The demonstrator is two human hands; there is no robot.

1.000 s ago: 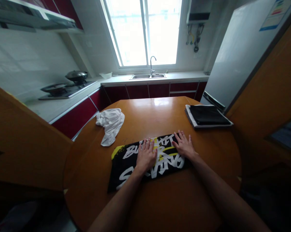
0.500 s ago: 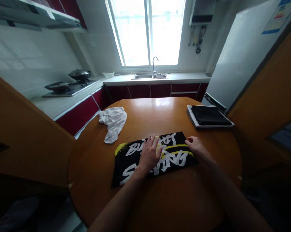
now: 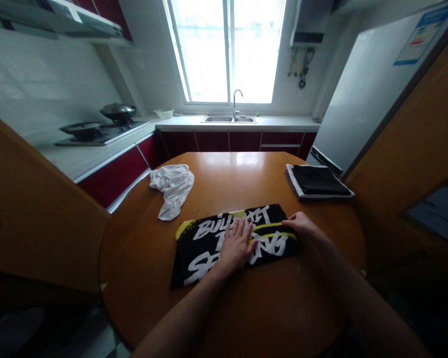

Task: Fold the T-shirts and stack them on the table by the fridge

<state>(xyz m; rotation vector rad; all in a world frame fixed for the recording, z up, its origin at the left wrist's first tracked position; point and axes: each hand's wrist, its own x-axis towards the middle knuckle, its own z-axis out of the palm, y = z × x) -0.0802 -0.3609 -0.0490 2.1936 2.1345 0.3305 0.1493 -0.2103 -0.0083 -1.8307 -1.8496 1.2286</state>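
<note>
A folded black T-shirt (image 3: 192, 253) with white lettering and yellow marks lies flat on the wooden table. My left hand (image 3: 237, 247) rests flat on the middle of it, fingers stretched out and a little apart. At the shirt's right edge, my right hand (image 3: 301, 224) pinches the fabric near the yellow stripes between thumb and fingers. Its other fingers are curled and partly hidden.
A crumpled white cloth (image 3: 174, 186) lies at the table's (image 3: 231, 181) far left. On the far right sits a stack of folded black and white clothes (image 3: 319, 180). Beyond are a counter with a sink (image 3: 219, 119), a stove with pans, and a fridge (image 3: 352, 99).
My left hand has slid slightly toward me and to the right over the shirt. My right hand has come to the shirt's right edge. The camera view has shifted a little.
</note>
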